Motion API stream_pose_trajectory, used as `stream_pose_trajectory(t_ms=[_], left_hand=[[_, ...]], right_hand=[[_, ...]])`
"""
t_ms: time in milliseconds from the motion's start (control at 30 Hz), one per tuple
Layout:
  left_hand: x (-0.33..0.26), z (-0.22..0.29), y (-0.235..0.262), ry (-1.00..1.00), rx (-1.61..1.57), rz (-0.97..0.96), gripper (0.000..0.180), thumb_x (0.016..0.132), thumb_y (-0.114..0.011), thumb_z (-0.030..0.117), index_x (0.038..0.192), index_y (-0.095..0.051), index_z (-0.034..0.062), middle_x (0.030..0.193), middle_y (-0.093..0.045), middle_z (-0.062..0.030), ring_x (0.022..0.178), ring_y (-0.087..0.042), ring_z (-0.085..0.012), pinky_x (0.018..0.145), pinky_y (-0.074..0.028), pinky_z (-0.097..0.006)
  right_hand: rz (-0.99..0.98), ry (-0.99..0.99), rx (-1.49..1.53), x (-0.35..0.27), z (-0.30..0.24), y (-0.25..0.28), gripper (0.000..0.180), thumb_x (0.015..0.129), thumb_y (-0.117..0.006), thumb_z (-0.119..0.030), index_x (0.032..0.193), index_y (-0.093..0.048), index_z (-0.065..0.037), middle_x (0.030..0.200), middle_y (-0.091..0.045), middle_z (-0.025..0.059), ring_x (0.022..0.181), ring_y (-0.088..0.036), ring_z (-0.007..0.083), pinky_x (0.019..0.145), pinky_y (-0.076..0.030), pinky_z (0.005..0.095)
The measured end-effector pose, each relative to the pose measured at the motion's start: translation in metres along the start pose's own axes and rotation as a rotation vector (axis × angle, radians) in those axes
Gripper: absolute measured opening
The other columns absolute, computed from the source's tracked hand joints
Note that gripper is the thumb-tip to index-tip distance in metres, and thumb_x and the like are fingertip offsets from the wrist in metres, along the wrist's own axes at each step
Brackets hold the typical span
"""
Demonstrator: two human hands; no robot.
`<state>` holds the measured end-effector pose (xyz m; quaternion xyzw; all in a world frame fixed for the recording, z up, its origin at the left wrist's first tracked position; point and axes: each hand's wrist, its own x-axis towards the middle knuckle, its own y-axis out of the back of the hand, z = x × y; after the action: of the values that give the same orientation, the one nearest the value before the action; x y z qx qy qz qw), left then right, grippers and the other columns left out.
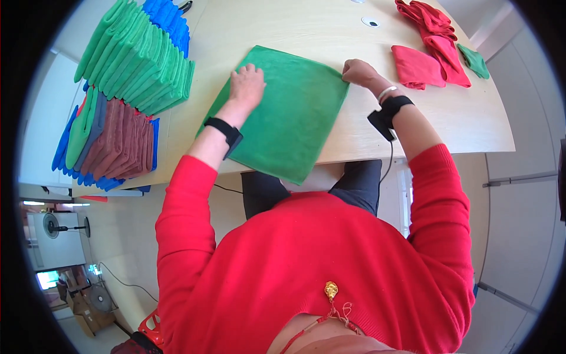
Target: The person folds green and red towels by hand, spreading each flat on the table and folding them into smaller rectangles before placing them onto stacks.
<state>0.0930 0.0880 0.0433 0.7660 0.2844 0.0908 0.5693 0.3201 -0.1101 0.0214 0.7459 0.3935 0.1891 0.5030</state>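
A square green cloth (289,112) lies spread on the table, its near corner hanging over the front edge. My right hand (359,73) is closed on the cloth's right corner, thumb and fingers pinched together. On the upper left part of the same cloth rests my left hand (247,87), its fingers curled in; what they hold, if anything, is hidden. The cloth looks flat around that hand. Each wrist wears a black strap with a small box.
Folded green cloths (130,59) stand in a tall stack at the left, with blue cloths (168,23) behind. Brown folded cloths (121,138) are stacked nearer. Crumpled red cloths (417,66) and a small green cloth (473,61) lie right on the table (377,133).
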Motion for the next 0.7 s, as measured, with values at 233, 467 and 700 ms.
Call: stream_pose_trajectory(t_ms=[233,467,700], left_hand=[[-0.034,0.035,-0.018,-0.250,-0.276,0.228,0.058,0.091,-0.054,0.042,0.138,-0.042,0.0112,0.142,-0.039,-0.0191,0.130,-0.039,-0.0333,0.105,-0.035,-0.047],[0.002,-0.006,-0.037,-0.575,-0.230,0.404,0.055,0.092,-0.053,0.039,0.138,-0.042,0.0121,0.143,-0.040,-0.0148,0.130,-0.040,-0.0303,0.106,-0.034,-0.045],[-0.060,0.022,-0.018,-0.523,-0.290,0.400,0.051,0.088,-0.060,0.034,0.132,-0.049,0.0102,0.135,-0.049,-0.0157,0.123,-0.046,-0.0334,0.103,-0.037,-0.043]], right_hand=[[-0.002,0.033,0.059,-0.058,0.001,0.000,0.021,0.074,-0.056,-0.015,0.089,-0.066,-0.003,0.082,-0.067,0.0170,0.081,-0.065,0.0279,0.074,-0.051,0.0353],[-0.280,-0.082,0.762,-0.083,0.010,-0.004,0.019,0.084,-0.060,-0.018,0.091,-0.061,-0.001,0.077,-0.064,0.0069,0.076,-0.065,0.0177,0.065,-0.051,0.0293],[-0.248,-0.255,1.223,-0.081,-0.020,-0.007,0.030,0.086,-0.065,-0.022,0.104,-0.057,0.001,0.085,-0.063,0.0062,0.073,-0.065,0.0164,0.064,-0.055,0.0272]])
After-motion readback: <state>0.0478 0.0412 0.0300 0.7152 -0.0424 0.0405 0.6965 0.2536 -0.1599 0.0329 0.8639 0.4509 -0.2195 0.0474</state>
